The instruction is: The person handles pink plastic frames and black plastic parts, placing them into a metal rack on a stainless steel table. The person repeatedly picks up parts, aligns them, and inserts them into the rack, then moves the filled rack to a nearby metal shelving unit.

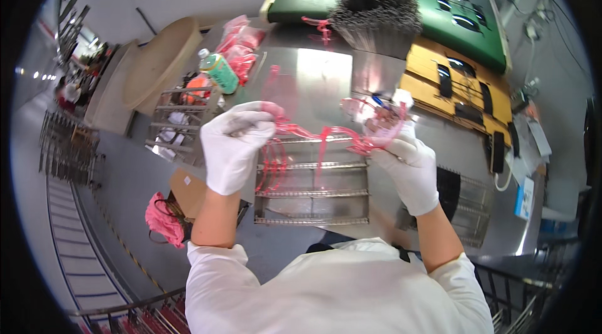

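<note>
My left hand, in a white glove with a pink-stained fingertip, is closed with thumb and fingers pinched at one end of a clear pink plastic frame, which looks like an eyeglass frame. My right hand, also gloved, is closed round the other end. The frame stretches between both hands, over a metal rack with slotted bars. More thin pink loops stand at the rack's left side, beside my left wrist. Just beyond my right hand are small brownish pieces, partly covered by the pink plastic.
A bundle of thin metal wires rises at the back. Left of it are pink bags and a green-labelled bottle. Yellow cardboard with black pieces lies at the right. Another metal rack sits beside my right forearm.
</note>
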Demonstrator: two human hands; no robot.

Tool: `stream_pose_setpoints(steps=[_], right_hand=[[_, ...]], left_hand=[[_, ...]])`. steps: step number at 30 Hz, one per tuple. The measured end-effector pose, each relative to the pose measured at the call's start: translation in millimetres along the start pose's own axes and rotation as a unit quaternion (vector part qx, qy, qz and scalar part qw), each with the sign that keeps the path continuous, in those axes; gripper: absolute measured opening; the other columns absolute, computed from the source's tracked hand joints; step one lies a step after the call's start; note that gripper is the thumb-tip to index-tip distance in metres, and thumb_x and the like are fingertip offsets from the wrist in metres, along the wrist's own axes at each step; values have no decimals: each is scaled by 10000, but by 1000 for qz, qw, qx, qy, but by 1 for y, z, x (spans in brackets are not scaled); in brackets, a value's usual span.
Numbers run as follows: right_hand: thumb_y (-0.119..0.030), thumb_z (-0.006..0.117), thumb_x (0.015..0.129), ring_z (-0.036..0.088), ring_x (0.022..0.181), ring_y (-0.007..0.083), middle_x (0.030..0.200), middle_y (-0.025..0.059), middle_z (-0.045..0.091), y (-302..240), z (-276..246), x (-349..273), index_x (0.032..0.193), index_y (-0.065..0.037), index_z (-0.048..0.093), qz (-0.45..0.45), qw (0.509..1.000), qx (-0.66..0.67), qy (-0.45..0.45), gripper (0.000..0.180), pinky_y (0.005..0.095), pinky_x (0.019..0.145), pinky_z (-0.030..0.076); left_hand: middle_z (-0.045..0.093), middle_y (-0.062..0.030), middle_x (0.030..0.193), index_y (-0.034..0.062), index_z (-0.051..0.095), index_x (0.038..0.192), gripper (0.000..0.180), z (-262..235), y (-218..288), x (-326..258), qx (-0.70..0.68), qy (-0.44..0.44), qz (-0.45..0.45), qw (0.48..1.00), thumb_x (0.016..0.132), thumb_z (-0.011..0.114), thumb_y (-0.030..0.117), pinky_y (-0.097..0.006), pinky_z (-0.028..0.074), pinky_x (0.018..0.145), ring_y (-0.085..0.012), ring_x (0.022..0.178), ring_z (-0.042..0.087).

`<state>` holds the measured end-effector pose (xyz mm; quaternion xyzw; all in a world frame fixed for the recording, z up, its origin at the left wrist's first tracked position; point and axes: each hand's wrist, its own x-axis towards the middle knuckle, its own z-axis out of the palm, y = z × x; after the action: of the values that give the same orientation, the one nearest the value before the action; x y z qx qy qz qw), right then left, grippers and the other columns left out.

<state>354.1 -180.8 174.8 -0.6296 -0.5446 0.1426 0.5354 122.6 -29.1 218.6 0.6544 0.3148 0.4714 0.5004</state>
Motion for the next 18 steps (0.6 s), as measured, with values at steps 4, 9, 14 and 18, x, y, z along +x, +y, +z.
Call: stream_pose_setpoints(steps=[4,9,14,18], right_hand=[[-74,793,875,619,776,172,867,58,668,-13,-11,-6,1091,-67,781,-14,1000,-14,-21,217,295,721,506],[-82,808,859,643,737,197,830,69,681,-21,-14,-9,1062,-65,784,-65,996,-54,-17,205,312,688,520],[-102,803,861,629,710,176,814,58,678,-19,-11,-11,1019,-52,787,-42,999,-24,-13,166,296,657,505],[-115,737,922,552,658,86,750,1,646,-12,-13,5,935,-21,759,156,980,118,-31,98,243,605,430]], left_hand=[[728,-162,1073,-98,738,953,125,-4,-14,2,-48,5,-12,999,828,738,-93,-289,552,867,-196,952,697],[701,-127,1112,-50,721,991,107,-9,-17,-4,-96,-30,37,994,923,717,32,-313,535,851,-190,922,664],[689,-144,1173,-68,716,1058,173,-8,-16,-5,-97,-15,-16,995,946,707,64,-326,544,884,-228,999,689],[702,-139,1196,-61,715,1149,209,-2,-8,7,-177,-61,-85,979,984,634,39,-258,510,934,-183,1051,676]])
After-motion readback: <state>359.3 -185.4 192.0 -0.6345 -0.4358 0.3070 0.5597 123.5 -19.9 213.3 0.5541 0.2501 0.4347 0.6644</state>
